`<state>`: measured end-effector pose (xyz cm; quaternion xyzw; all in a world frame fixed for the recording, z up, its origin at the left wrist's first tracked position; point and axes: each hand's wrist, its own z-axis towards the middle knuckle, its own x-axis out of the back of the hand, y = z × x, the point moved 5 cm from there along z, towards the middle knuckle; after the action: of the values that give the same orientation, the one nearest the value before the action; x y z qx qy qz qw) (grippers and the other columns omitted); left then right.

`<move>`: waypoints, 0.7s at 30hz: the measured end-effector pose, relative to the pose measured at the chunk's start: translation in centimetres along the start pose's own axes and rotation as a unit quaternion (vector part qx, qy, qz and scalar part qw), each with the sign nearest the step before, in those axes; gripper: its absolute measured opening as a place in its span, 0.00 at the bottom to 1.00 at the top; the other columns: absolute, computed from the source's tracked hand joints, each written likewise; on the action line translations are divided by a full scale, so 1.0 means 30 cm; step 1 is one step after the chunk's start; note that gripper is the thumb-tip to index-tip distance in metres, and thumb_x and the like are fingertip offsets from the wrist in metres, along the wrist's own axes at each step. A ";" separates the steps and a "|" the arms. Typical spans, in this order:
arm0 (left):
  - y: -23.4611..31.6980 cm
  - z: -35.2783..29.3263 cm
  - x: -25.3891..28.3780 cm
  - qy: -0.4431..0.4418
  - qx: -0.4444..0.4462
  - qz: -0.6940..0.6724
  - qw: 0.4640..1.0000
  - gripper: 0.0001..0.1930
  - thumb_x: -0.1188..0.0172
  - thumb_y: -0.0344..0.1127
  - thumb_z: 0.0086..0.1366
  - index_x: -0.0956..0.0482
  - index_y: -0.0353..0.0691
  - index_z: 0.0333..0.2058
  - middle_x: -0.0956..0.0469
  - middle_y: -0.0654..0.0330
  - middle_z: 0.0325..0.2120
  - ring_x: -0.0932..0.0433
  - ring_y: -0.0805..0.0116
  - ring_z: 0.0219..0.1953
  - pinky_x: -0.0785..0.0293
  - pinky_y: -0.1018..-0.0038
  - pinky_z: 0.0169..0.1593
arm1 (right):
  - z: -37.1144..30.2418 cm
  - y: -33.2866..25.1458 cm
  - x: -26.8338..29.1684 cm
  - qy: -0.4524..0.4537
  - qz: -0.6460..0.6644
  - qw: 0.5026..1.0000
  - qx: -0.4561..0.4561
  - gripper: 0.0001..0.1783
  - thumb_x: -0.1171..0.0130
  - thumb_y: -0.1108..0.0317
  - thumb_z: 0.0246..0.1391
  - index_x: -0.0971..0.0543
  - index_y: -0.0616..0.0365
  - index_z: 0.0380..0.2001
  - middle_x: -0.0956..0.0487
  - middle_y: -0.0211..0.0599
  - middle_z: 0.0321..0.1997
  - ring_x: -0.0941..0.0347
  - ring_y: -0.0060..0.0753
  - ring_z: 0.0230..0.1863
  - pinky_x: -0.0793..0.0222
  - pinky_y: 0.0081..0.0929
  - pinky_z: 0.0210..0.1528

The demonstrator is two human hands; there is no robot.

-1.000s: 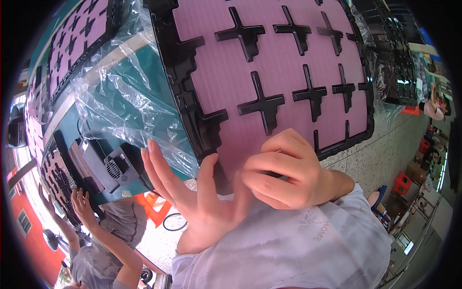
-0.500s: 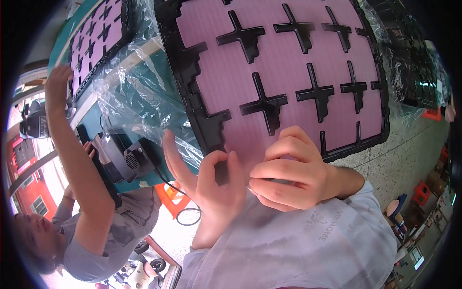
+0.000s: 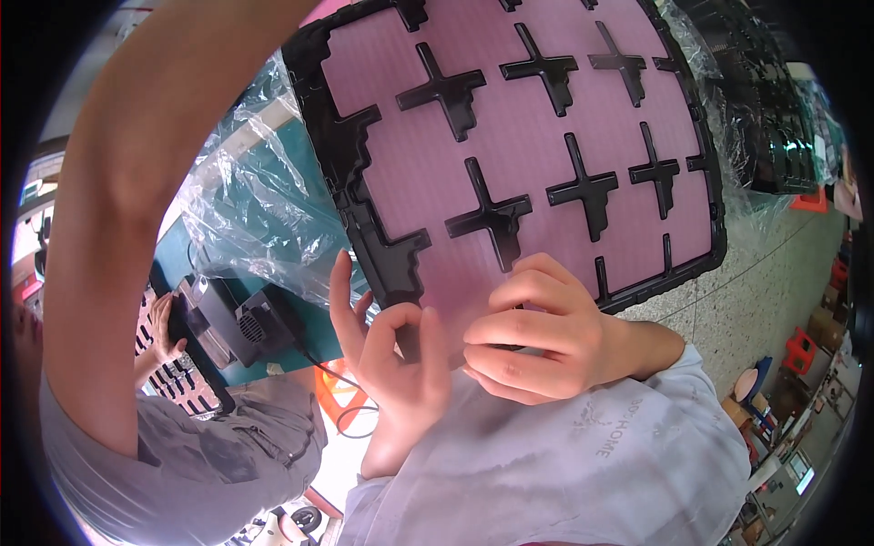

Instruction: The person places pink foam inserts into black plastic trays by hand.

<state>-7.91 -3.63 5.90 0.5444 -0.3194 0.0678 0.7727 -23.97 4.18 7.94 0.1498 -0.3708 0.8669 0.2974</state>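
A large black tray (image 3: 350, 196) with raised black crosses and pink surfaces (image 3: 510, 136) between them lies in front of me. At its near edge, my left hand (image 3: 405, 369) has thumb and index finger pinched together, the other fingers raised. Beside it my right hand (image 3: 546, 341) is closed, fingers curled towards the thumb. A blurred, pinkish patch shows between the two hands. What the fingertips hold, if anything, is hidden or too small to make out.
A co-worker's arm (image 3: 123, 173) reaches across the left to the tray's far side; their other hand (image 3: 164, 328) is by a smaller patterned tray (image 3: 196, 387). Clear plastic film (image 3: 246, 187), a dark vented device (image 3: 259, 318) and a green table (image 3: 305, 150) lie left; black trays (image 3: 774, 127) stand right.
The co-worker's arm has swung from the far-left tray towards my large tray, covering that far-left tray. My view has shifted slightly. My hands keep nearly the same pose.
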 end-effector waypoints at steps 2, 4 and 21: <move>0.000 0.006 0.001 0.000 0.020 -0.042 0.999 0.03 0.33 0.26 0.58 0.20 0.35 0.29 0.39 0.30 0.71 0.24 0.42 0.63 0.28 0.56 0.61 | 0.002 -0.003 -0.001 -0.001 -0.009 1.000 -0.001 0.15 0.23 0.69 0.37 0.16 0.53 0.32 0.18 0.27 0.39 0.29 0.34 0.35 0.36 0.34 0.33; -0.010 0.007 0.003 -0.005 0.032 -0.066 0.997 0.04 0.35 0.26 0.60 0.21 0.34 0.29 0.38 0.32 0.71 0.19 0.51 0.55 0.26 0.63 0.57 | 0.000 -0.012 0.006 -0.001 -0.020 1.000 -0.002 0.16 0.22 0.68 0.36 0.16 0.53 0.32 0.18 0.27 0.39 0.29 0.33 0.35 0.36 0.33 0.33; 0.079 -0.015 0.035 -0.002 -0.282 0.149 0.948 0.26 0.27 0.37 0.51 0.23 0.42 0.49 0.29 0.40 0.64 0.31 0.26 0.64 0.32 0.39 0.64 | -0.002 -0.015 0.040 0.033 -0.078 0.996 -0.021 0.10 0.31 0.72 0.34 0.17 0.56 0.26 0.20 0.30 0.38 0.23 0.35 0.39 0.28 0.35 0.37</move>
<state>-7.97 -2.55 8.31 0.2506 -0.4043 0.0888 0.8751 -24.62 4.96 8.71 0.1435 -0.3659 0.8376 0.3794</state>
